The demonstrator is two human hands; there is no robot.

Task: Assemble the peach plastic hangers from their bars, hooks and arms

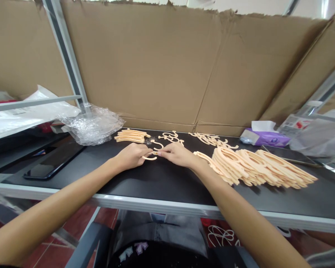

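Over the table's middle, my left hand point(134, 155) has its fingers closed on a peach plastic hook point(150, 158), whose curved end sticks out toward me. My right hand point(178, 154) meets it from the other side, thumb and finger pinched on the small end of the same piece. The exact joint between the fingertips is too small to make out. Just behind my hands lies another loose hook point(158, 146). Farther back are several more hooks point(170, 137) and a stack of slim peach hanger arms point(131, 135). Beside my right forearm, peach hanger pieces point(229, 165) lie in overlapping piles.
More loose peach pieces point(209, 139) lie at the back right, near a purple tissue pack point(265, 137). Clear plastic wrap point(93, 124) and a dark phone-like slab point(54, 162) are on the left. A cardboard wall point(150, 70) closes off the back. The table's metal edge point(156, 203) runs before me.
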